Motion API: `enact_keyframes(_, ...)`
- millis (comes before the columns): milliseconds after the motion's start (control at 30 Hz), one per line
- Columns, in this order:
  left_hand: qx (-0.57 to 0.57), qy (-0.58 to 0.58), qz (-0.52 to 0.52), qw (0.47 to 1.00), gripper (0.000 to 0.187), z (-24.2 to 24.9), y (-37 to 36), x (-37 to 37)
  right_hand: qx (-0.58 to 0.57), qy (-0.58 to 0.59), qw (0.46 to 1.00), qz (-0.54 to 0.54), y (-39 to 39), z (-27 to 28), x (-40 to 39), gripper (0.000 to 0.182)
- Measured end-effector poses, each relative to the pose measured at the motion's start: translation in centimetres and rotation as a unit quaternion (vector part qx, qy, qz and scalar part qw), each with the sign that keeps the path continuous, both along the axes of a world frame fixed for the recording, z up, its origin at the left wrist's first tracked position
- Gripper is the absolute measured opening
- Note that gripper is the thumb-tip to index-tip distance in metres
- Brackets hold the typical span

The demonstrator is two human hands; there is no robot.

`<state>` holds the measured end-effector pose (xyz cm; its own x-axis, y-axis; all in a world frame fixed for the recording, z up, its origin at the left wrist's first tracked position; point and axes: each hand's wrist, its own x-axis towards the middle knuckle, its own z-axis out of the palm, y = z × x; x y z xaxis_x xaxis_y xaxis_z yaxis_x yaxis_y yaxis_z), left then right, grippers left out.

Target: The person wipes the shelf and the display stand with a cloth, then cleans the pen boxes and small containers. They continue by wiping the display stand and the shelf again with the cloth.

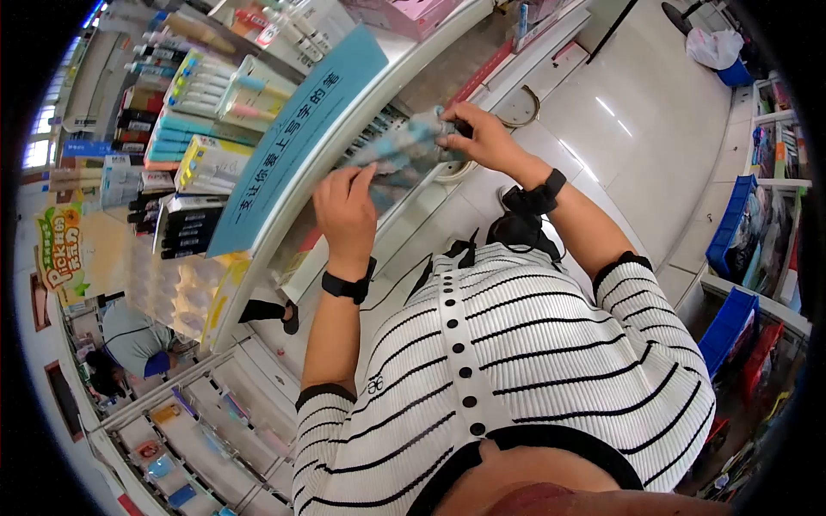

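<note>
A crumpled cloth (404,155) in grey and teal stretches between my two hands, in front of the curved shelf edge. My right hand (486,138) is closed on its upper right end, and a bit of something dark shows by the fingers. At the lower left end, my left hand (346,206) has its fingers curled down onto the cloth. Behind the cloth, a lower shelf holds a row of thin pens (379,127), partly covered by it. Above it runs a blue sign strip (301,142) with Chinese writing.
Boxes of pens (202,86) crowd the white display shelf at upper left, beside a plastic egg-like tray (176,288). Another person (133,340) bends near the lower left shelves. Blue baskets (731,224) line the right shelves. A bag-lined bin (731,64) stands at upper right.
</note>
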<state>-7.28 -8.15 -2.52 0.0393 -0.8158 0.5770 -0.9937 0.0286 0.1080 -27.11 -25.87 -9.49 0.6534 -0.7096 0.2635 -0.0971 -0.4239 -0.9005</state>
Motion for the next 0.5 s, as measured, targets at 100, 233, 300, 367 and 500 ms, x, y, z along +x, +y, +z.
enact_keyframes(100, 0.035, 0.061, -0.018, 0.997, 0.026, -3.1, -0.9, -0.4, -0.014, 0.0, 0.997, 0.078, -1.4, -0.3, -1.1, 0.033)
enact_keyframes(233, 0.175, 0.14, 0.016, 0.975, 0.031, -7.4, -3.3, -1.7, -0.004, 0.031, 0.998, 0.063, -5.1, -0.8, -2.4, 0.034)
enact_keyframes(300, 0.24, 0.282, 0.032, 0.928, 0.042, -9.3, -5.0, -3.7, -0.001, 0.01, 0.997, 0.077, -7.2, -1.4, -3.0, 0.034)
enact_keyframes(367, 0.242, 0.311, 0.037, 0.918, 0.047, -11.2, -7.1, -5.4, 0.003, -0.012, 0.996, 0.089, -9.6, -1.6, -3.4, 0.035)
enact_keyframes(500, 0.289, 0.381, 0.078, 0.875, 0.05, -11.5, -12.3, -9.6, 0.11, -0.01, 0.982, 0.155, -13.3, -2.8, -5.1, 0.036)
